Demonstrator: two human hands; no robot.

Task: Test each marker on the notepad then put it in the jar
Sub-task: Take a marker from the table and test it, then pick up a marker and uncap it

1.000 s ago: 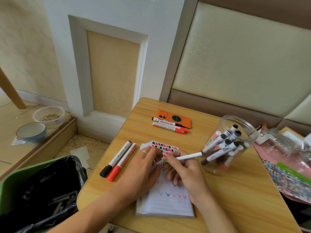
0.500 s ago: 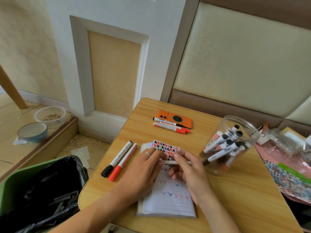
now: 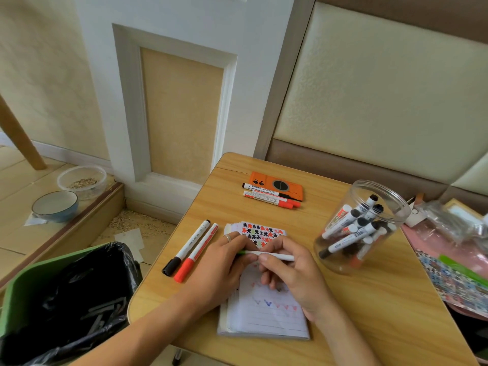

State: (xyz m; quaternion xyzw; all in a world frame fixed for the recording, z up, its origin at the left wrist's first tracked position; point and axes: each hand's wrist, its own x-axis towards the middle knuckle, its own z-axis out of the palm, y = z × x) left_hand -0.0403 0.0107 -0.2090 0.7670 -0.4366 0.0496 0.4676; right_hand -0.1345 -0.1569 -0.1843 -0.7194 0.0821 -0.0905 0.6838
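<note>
Both hands hold one white marker [image 3: 280,257] level above the lined notepad [image 3: 266,315]. My left hand [image 3: 224,262] grips its green end, and my right hand [image 3: 287,270] pinches the white barrel. The notepad page bears several small coloured marks. To the right stands a clear plastic jar [image 3: 359,225] tilted with several markers inside. A black-capped marker [image 3: 186,248] and a red-capped marker [image 3: 195,253] lie side by side left of the notepad.
An orange phone [image 3: 277,184] lies at the table's far side with three more markers [image 3: 269,198] in front of it. A green bin [image 3: 52,299] with a black liner stands at the left table edge. Pink bags and patterned paper [image 3: 454,260] crowd the right.
The marker went from tilted toward the jar to level. My hands drew closer together along it, the left hand now closing over its green end.
</note>
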